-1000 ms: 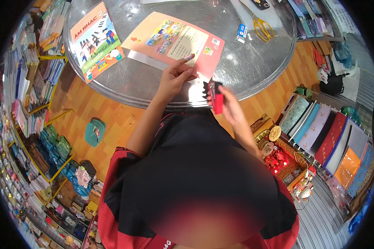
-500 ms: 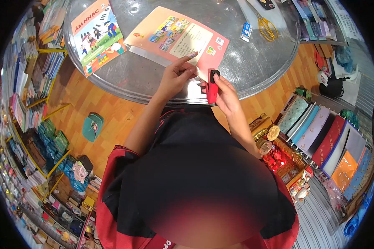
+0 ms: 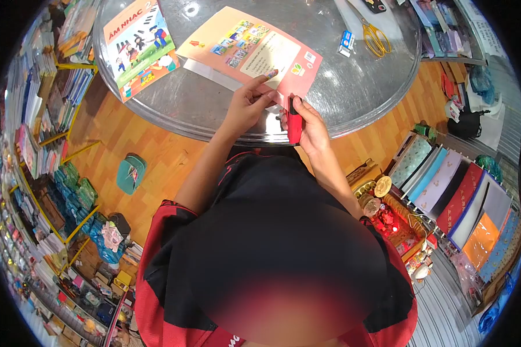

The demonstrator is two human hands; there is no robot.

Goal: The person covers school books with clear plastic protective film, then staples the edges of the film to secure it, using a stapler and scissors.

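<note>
A pink booklet [image 3: 303, 53] lies back cover up on the round metal table, its lower corner close to me. Over that corner my left hand [image 3: 249, 107] has its index finger stretched across the cover, with the thumb and other fingers pinching near the edge. My right hand [image 3: 312, 124] is wrapped round a red and black stapler [image 3: 295, 128], held upright at the booklet's near corner. The stapler's head meets the corner, but its jaws are partly hidden by my fingers. A whitish sheet [image 3: 214, 76] shows under the booklet's left side.
Another booklet [image 3: 139, 52] with a music cover lies at the table's left. Yellow-handled scissors [image 3: 377, 41] and a small blue and white box [image 3: 345, 43] are at the right. Crowded shelves [image 3: 52, 115] stand left; a teal bin [image 3: 131, 173] is on the floor.
The stapler's black top has tilted, and its head now sits against the booklet's near corner. My left hand keeps nearly the same hold. The whole view has shifted slightly.
</note>
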